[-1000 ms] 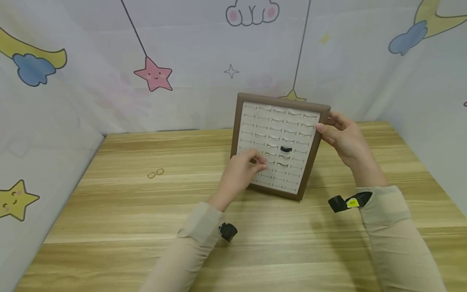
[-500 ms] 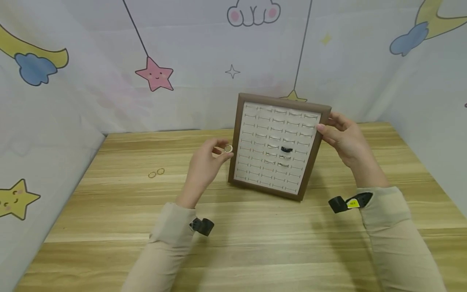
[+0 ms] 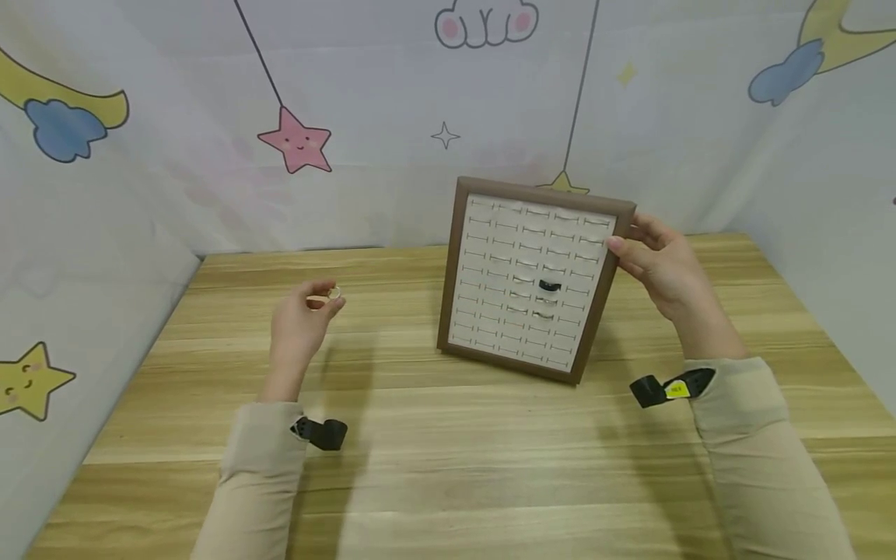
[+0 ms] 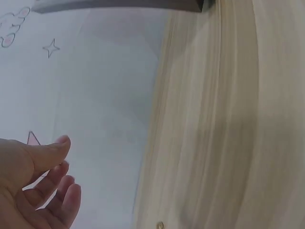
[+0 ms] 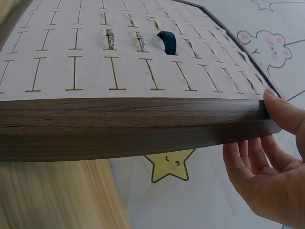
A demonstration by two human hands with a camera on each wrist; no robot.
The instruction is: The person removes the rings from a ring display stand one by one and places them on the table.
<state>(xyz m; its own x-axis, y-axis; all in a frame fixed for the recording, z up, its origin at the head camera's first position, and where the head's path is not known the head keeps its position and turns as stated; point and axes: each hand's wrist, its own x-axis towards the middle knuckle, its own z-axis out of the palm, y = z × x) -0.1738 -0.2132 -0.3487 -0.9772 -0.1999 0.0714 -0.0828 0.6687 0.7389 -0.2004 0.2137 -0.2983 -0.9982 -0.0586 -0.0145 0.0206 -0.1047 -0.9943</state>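
Head view: the left hand (image 3: 297, 330) pinches a small pale ring (image 3: 334, 293) between thumb and fingertips, raised above the counter (image 3: 448, 467). Well off to its right, the right hand (image 3: 658, 260) grasps the upper right edge of a brown-framed ring tray (image 3: 598, 311), propped tilted on the counter. A black ring (image 3: 549, 286) and two silver rings (image 5: 126, 41) sit in its cream slots.

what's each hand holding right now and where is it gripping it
Left hand pinches a small ring at its fingertips. Right hand grips the ring display tray by its right frame edge.
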